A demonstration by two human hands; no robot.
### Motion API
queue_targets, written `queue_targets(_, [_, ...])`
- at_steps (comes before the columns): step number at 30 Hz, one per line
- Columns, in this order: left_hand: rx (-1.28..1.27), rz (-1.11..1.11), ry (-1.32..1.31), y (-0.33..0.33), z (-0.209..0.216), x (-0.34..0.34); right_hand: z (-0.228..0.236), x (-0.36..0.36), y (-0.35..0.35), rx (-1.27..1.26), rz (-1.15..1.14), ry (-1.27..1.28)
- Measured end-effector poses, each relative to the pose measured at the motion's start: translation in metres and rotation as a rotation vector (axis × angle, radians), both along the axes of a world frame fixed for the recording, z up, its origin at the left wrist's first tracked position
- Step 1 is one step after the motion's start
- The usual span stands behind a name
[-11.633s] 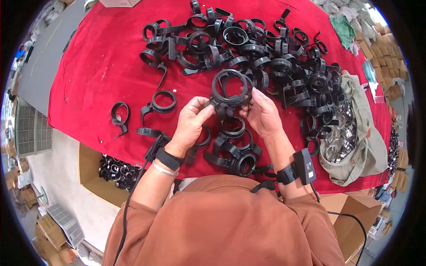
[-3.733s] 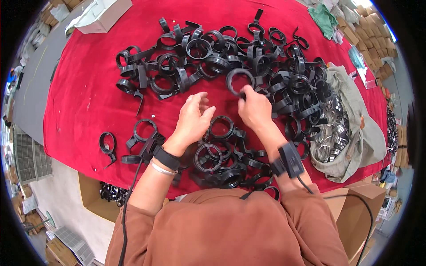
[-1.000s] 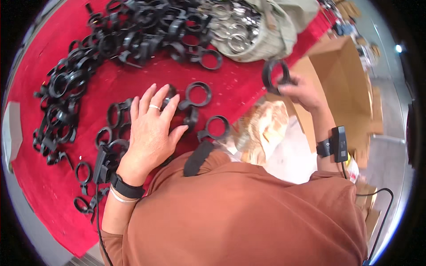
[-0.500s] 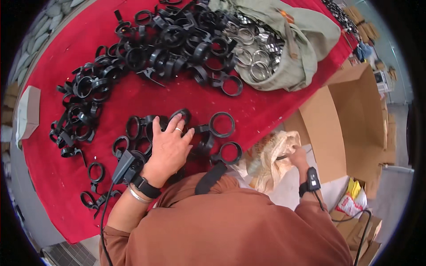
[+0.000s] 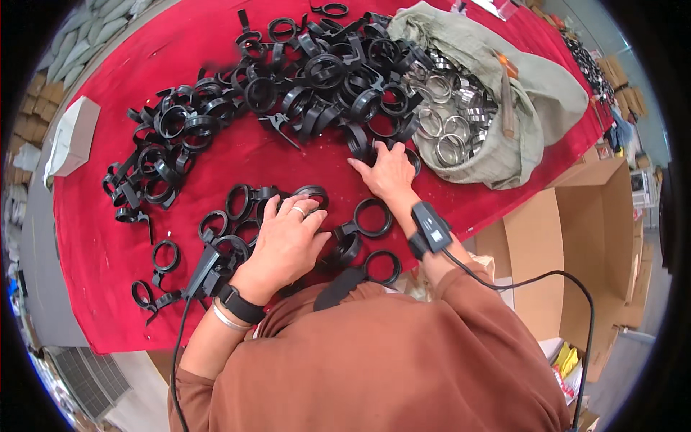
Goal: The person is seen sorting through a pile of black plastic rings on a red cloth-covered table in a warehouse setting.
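Observation:
My left hand lies with its fingers spread over a small group of black plastic rings with short arms, one black ring showing just past the fingertips. My right hand reaches to the near edge of the large pile of black rings. Its thumb stands apart from the fingers, which touch a black ring partly covered by the hand. Two more black rings, an upper one and a lower one, lie between my hands and my body.
A grey-green cloth bag holding shiny metal rings lies open at the right, with an orange-ended tool on it. A large cardboard box stands beside the red-covered table. At the left is a white box. Cables trail from both wrists.
My right hand has left the pale plastic bag beside the table and moved up and left to the pile. My left hand remains on the nearby rings. The whole view has shifted.

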State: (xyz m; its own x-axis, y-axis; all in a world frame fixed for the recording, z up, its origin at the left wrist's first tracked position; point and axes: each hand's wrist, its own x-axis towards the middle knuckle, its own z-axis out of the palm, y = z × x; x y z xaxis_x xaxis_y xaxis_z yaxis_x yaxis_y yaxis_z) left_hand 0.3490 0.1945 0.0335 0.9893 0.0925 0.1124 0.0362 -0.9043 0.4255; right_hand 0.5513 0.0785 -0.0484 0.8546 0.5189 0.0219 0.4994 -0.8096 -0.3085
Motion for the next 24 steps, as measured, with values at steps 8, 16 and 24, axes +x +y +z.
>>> queue_targets(8, [-0.118,0.268,-0.29,0.0,0.001,0.002,0.045,-0.002,0.005,0.227,0.137,0.403])
queue_targets(16, [-0.004,0.278,-0.185,0.012,0.012,0.015,0.099,-0.007,-0.003,0.577,0.381,1.257])
queue_targets(24, [-0.981,0.329,0.169,0.043,0.0,0.011,0.112,-0.007,0.004,0.464,0.768,1.028])
